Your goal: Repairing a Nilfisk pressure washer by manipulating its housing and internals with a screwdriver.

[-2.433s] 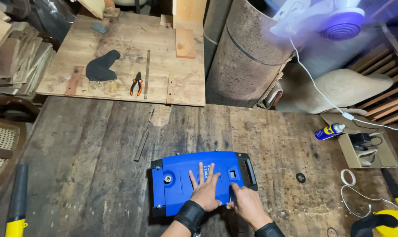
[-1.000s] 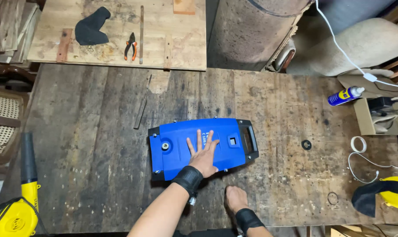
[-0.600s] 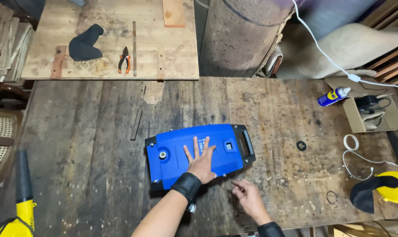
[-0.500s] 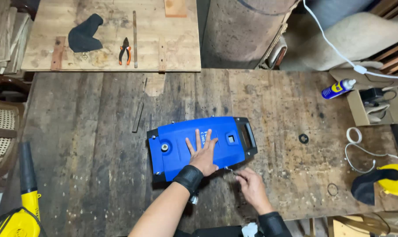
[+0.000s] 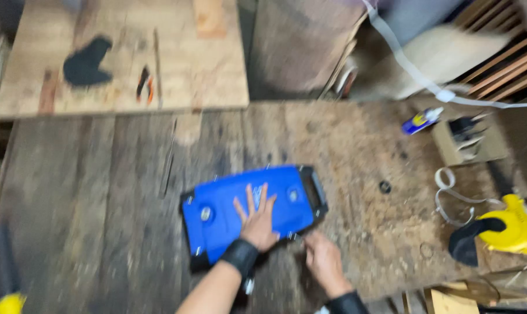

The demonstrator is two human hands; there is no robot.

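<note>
A blue plastic machine housing (image 5: 217, 218) with a black end lies flat on the dark wooden workbench (image 5: 89, 221). My left hand (image 5: 256, 218) rests flat on top of it, fingers spread, a black wristband at the wrist. Just off the housing's near right edge, my right hand (image 5: 321, 260) has its fingers curled at a small fastener there. The frame is blurred, so I cannot see whether anything is pinched between those fingers.
Pliers with orange handles (image 5: 144, 84) and a black cloth (image 5: 86, 63) lie on the plywood board (image 5: 205, 81) at the back. A blue spray can (image 5: 422, 120) and a cardboard box (image 5: 470, 139) sit at right. A yellow tool (image 5: 511, 229) and a small black ring (image 5: 384, 186) are nearby.
My right hand has come up from the bench's near edge to the housing's near right edge. My left hand has stayed flat on the housing. The view has shifted and blurred.
</note>
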